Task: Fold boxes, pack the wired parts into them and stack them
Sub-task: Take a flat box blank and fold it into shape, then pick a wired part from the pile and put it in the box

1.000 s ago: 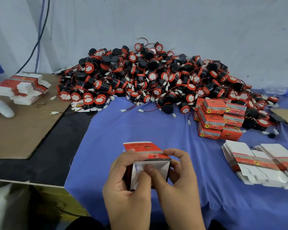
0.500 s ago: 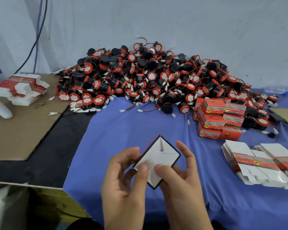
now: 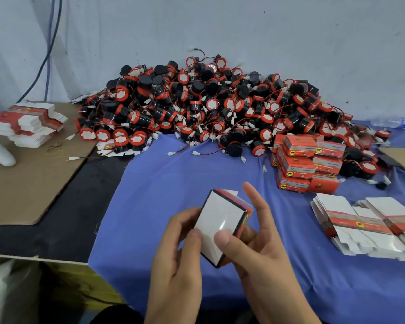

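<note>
Both hands have the half-folded box point(image 3: 218, 220) between them. The left hand point(image 3: 178, 260) curls round its left edge, and the right hand point(image 3: 260, 251) cups it from behind with the forefinger standing straight. Both thumbs press its white face. The box hangs tilted just above the blue cloth point(image 3: 161, 183). Beyond it the pile of wired parts point(image 3: 208, 106) fills the back of the table. Packed boxes point(image 3: 304, 164) are stacked to the right, with flat blanks point(image 3: 365, 225) nearer. More blanks point(image 3: 26, 125) lie on the cardboard sheet point(image 3: 28, 183) far left.

Packing workshop: heaped wired parts point(image 3: 211, 106) (hundreds), flat cartons point(image 3: 369, 226).
</note>
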A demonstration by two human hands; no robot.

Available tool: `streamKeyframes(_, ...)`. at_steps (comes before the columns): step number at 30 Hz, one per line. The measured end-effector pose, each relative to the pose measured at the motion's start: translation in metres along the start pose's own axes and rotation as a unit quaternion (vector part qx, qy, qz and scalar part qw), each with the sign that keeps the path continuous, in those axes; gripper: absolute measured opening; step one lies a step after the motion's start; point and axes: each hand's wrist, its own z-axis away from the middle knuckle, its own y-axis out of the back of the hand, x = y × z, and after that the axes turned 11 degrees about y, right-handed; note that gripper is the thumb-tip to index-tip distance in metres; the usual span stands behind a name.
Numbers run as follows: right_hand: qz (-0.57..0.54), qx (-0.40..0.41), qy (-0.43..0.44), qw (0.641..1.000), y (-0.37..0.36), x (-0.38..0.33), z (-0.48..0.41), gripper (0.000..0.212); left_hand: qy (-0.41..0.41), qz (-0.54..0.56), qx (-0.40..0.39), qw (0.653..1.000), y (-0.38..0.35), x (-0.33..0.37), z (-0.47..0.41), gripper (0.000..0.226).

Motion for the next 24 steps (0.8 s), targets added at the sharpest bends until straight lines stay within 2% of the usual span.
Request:
streamKeyframes(2, 0.058, -0.051, 0.023, 0.997, 0.004, -0.001, 0.0, 0.083, 0.027, 0.012, -0.052, 0.998, 0.006, 0.003, -0.007, 0.029)
streamKeyframes(4, 0.178, -0.108, 0.056, 0.977, 0.009, 0.001, 0.001, 0.085, 0.048, -0.008, -0.118, 0.992, 0.014, 0.002, -0.013, 0.051)
streamKeyframes(5, 0.247, -0.139, 0.079, 0.956, 0.011, 0.002, 0.0, 0.086, 0.04, -0.042, -0.126, 0.99, 0.017, 0.0, -0.017, 0.061)
streamKeyframes(7, 0.41, -0.195, 0.13, 0.881, 0.015, 0.009, -0.001, 0.093, 0.011, -0.107, -0.104, 0.989, 0.021, -0.001, -0.024, 0.064)
streamKeyframes(9, 0.546, -0.164, 0.212, 0.794, 0.018, 0.016, -0.004, 0.103, 0.02, -0.099, -0.087, 0.991, 0.024, -0.005, -0.033, 0.06)
streamKeyframes(10, 0.561, -0.122, 0.252, 0.779, 0.021, 0.02, -0.006, 0.107, 0.033, -0.067, -0.087, 0.993, 0.027, -0.009, -0.039, 0.056)
streamKeyframes(11, 0.536, -0.069, 0.259, 0.8, 0.025, 0.025, -0.007, 0.109, 0.047, -0.03, -0.092, 0.994, 0.029, -0.014, -0.045, 0.055)
streamKeyframes(13, 0.377, 0.013, 0.185, 0.907, 0.033, 0.036, -0.012, 0.101, 0.053, -0.007, -0.108, 0.993, 0.03, -0.026, -0.054, 0.063)
streamKeyframes(14, 0.308, 0.024, 0.145, 0.94, 0.038, 0.043, -0.015, 0.09, 0.049, -0.019, -0.119, 0.991, 0.029, -0.032, -0.058, 0.065)
streamKeyframes(15, 0.295, 0.025, 0.127, 0.947, 0.045, 0.052, -0.019, 0.078, 0.043, -0.038, -0.118, 0.991, 0.028, -0.041, -0.063, 0.064)
streamKeyframes(17, 0.367, 0.047, 0.124, 0.921, 0.057, 0.07, -0.028, 0.064, 0.03, -0.117, -0.088, 0.989, 0.027, -0.066, -0.078, 0.064)
streamKeyframes(20, 0.421, 0.052, 0.058, 0.904, 0.069, 0.091, -0.029, 0.055, 0.004, -0.347, -0.041, 0.937, 0.025, -0.099, -0.092, 0.071)
streamKeyframes(22, 0.427, 0.033, 0.004, 0.903, 0.075, 0.099, -0.026, 0.047, 0.018, -0.399, -0.043, 0.916, 0.026, -0.111, -0.095, 0.085)
streamKeyframes(24, 0.422, 0.022, -0.025, 0.906, 0.083, 0.102, -0.027, 0.047, 0.03, -0.379, -0.078, 0.922, 0.036, -0.114, -0.102, 0.095)
